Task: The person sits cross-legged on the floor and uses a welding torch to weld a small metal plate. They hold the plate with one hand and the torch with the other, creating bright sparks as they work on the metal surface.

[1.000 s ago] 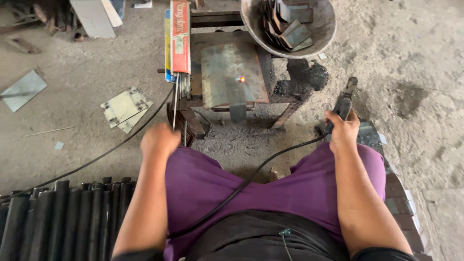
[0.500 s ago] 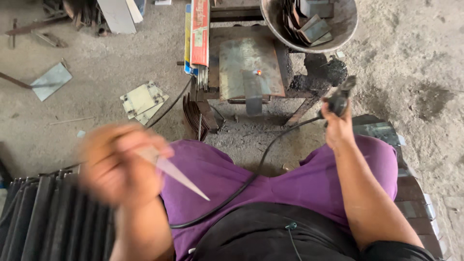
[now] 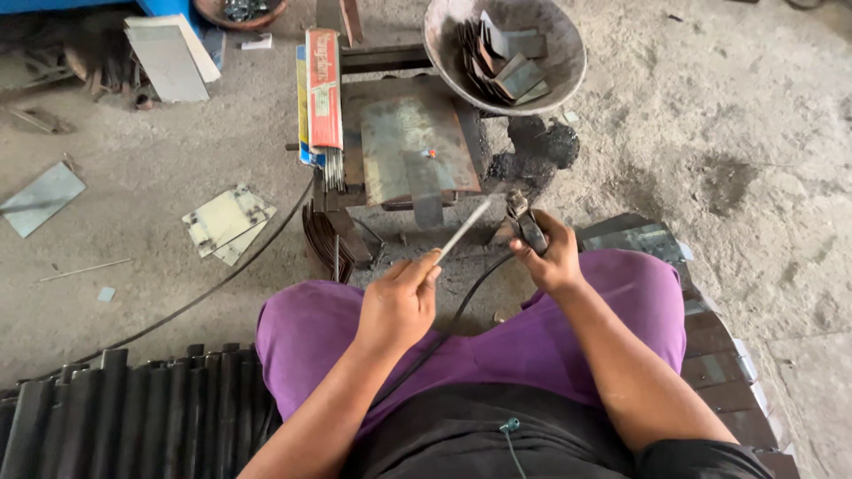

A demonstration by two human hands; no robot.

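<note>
My left hand (image 3: 401, 302) pinches a thin grey welding rod (image 3: 465, 227) that slants up and right. Its far tip meets the jaws of a black electrode holder (image 3: 525, 223), which my right hand (image 3: 552, 257) grips. A black cable (image 3: 461, 306) runs from the holder down across my purple trousers. Both hands hover just in front of a small metal stand topped by a scuffed steel plate (image 3: 410, 146). A short flat strip (image 3: 424, 188) lies over the plate's near edge.
A red packet of rods (image 3: 324, 93) lies along the stand's left side. A metal bowl (image 3: 461, 84) of cut steel pieces sits at the back right. Loose plates (image 3: 226, 222) and another sheet (image 3: 40, 197) lie on the concrete floor. Black pipes (image 3: 133, 408) are stacked at lower left.
My left hand lifted off my knee, swung up holding a rod and brought it to the holder. My right hand carried the holder from the right in toward the stand.
</note>
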